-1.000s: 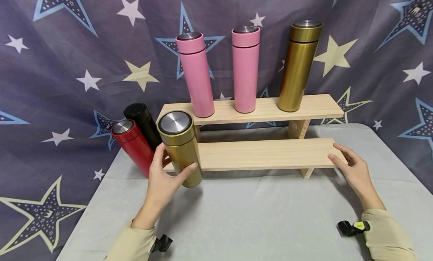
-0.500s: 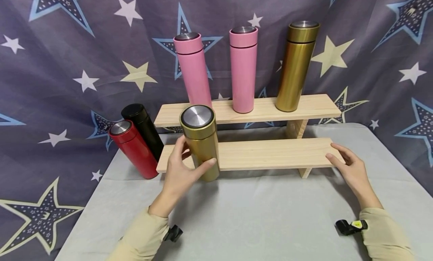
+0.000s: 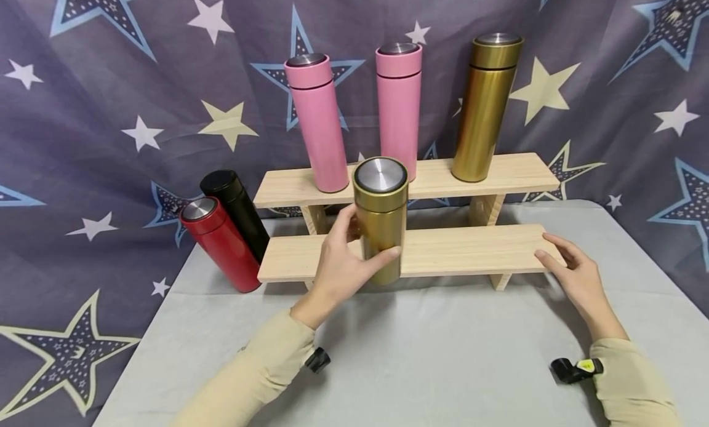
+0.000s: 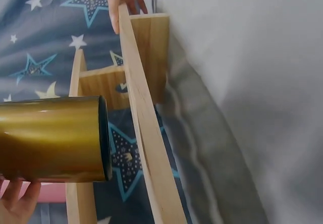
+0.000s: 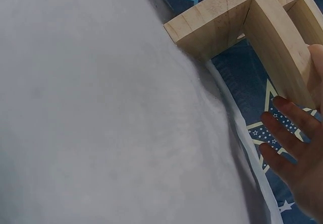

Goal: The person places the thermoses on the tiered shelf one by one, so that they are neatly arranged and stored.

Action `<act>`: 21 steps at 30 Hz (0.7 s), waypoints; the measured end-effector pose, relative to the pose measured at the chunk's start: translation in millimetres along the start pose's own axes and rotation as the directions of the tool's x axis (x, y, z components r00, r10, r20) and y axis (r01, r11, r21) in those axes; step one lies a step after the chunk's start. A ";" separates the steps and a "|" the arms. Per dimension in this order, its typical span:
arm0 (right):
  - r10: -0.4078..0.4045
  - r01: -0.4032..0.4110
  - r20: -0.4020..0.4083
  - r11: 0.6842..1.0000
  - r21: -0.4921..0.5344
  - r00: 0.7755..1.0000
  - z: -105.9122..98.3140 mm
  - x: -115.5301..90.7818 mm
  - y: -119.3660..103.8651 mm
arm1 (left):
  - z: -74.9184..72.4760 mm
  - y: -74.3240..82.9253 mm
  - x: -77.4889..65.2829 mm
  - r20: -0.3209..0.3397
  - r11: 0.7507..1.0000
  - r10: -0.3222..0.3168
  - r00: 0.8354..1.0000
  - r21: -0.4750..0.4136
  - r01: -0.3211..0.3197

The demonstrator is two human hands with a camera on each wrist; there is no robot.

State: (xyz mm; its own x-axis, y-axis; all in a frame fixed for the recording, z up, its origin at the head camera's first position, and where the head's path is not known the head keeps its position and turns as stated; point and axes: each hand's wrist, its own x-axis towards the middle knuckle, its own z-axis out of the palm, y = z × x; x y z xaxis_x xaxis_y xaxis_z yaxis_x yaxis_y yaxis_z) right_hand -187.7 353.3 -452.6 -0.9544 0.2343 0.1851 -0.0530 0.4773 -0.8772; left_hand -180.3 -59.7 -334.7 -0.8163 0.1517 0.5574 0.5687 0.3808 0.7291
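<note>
A gold thermos bottle [image 3: 382,227] with a silver-topped lid is upright in my left hand [image 3: 343,264], thumb on its near side. It is in front of the lower board of a two-tier wooden shelf [image 3: 471,251]; in the left wrist view, the base of the gold thermos bottle [image 4: 50,138] hangs apart from the board. My right hand [image 3: 578,279] holds the right end of that lower board, thumb on top. In the right wrist view several fingers of the right hand [image 5: 303,158] stretch out past the board's end.
On the upper board stand two pink thermos bottles [image 3: 318,125] and another gold thermos bottle [image 3: 487,113]. A red thermos bottle [image 3: 224,248] and a black thermos bottle [image 3: 238,211] stand left of the shelf on the grey-clothed table [image 3: 443,353]. A starry curtain [image 3: 166,76] hangs behind.
My left hand has carried the gold thermos bottle rightward from beside the red bottle to before the lower board's middle-left, raising it slightly. My right hand has stayed at the board's end.
</note>
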 end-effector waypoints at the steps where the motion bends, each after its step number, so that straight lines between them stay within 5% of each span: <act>1: 0.001 -0.001 -0.001 1.000 0.003 1.000 0.2 0.5 0.8 | 3.6 1.4 2.1 0.004 1.000 -0.005 1.000 -0.001 0.005; 21: -0.012 0.012 -0.003 1.000 0.016 1.000 1.3 0.9 3.2 | 67.3 14.1 31.0 0.039 0.999 -0.002 0.999 -0.035 0.003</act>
State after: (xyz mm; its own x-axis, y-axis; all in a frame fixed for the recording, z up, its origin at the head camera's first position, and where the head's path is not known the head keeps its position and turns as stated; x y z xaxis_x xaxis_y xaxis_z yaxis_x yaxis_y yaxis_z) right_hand -189.1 353.9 -455.8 -0.9529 0.2310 0.1966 -0.0690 0.4661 -0.8820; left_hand -204.4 11.8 -333.8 -0.8207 0.1866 0.5400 0.5692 0.3488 0.7445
